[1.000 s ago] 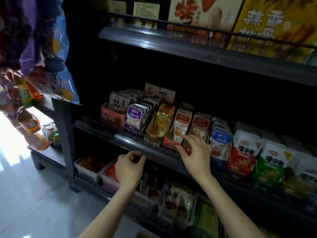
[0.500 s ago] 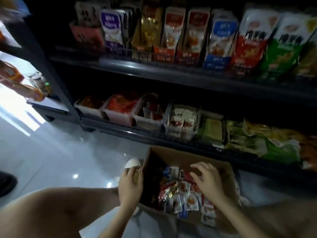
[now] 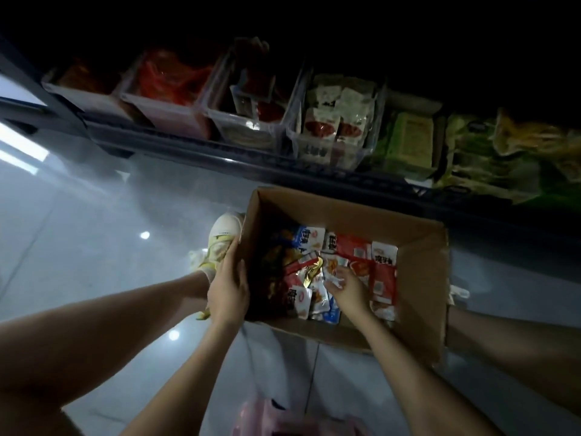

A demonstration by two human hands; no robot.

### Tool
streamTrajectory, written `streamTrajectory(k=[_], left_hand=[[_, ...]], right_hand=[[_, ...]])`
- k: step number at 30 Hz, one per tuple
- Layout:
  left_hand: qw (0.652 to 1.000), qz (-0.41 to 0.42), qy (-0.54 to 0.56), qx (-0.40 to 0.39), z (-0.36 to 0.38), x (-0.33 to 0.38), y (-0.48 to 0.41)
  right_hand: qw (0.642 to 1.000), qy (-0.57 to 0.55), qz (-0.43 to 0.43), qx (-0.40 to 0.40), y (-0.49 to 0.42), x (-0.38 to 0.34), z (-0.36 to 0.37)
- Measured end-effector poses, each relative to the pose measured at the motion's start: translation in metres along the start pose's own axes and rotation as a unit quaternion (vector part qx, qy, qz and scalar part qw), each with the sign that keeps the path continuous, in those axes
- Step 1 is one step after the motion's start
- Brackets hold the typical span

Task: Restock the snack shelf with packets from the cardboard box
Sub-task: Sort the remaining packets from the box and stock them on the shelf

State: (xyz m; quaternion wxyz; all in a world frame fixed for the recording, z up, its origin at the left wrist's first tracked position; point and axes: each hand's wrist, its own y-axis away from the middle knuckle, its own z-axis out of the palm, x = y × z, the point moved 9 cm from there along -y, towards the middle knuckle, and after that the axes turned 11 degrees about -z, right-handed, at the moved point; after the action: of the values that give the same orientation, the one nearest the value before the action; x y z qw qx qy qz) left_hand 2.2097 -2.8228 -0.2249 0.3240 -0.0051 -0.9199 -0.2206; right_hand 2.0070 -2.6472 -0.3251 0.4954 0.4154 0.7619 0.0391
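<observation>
An open cardboard box (image 3: 418, 272) sits on the floor in front of the bottom shelf (image 3: 239, 158). Inside lies a jumble of snack packets (image 3: 317, 265) in red, white, blue and gold. My left hand (image 3: 228, 287) rests flat against the box's left wall, fingers straight. My right hand (image 3: 347, 289) is down inside the box among the packets, fingers curled round a small white packet (image 3: 333, 281).
The bottom shelf holds several clear bins (image 3: 248, 127) of packets, with green and yellow bags (image 3: 490, 158) further right. A white and yellow shoe (image 3: 221, 239) stands left of the box. My knees flank the box on a glossy grey floor (image 3: 78, 234).
My view has dropped from the middle shelf down to the box. Both hands came down from the shelf edge; the left now steadies the box wall and the right has reached into the packets.
</observation>
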Motion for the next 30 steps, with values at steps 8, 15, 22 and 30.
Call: streamTrajectory(k=[8, 15, 22, 30], left_hand=[[1.0, -0.003, 0.0, 0.017, 0.001, -0.006, 0.002], [1.0, -0.005, 0.01, 0.027, 0.0, -0.009, 0.001], [1.0, -0.008, 0.007, 0.017, -0.001, -0.004, 0.003], [1.0, -0.005, -0.004, -0.009, -0.002, 0.001, 0.003]], right_hand=[[0.993, -0.092, 0.072, 0.02, -0.044, 0.005, 0.041], [0.976, -0.169, 0.112, 0.073, -0.058, 0.003, 0.059], [0.988, -0.07, 0.122, 0.058, -0.037, -0.009, 0.042], [0.987, -0.084, 0.029, 0.134, 0.001, -0.013, -0.044]])
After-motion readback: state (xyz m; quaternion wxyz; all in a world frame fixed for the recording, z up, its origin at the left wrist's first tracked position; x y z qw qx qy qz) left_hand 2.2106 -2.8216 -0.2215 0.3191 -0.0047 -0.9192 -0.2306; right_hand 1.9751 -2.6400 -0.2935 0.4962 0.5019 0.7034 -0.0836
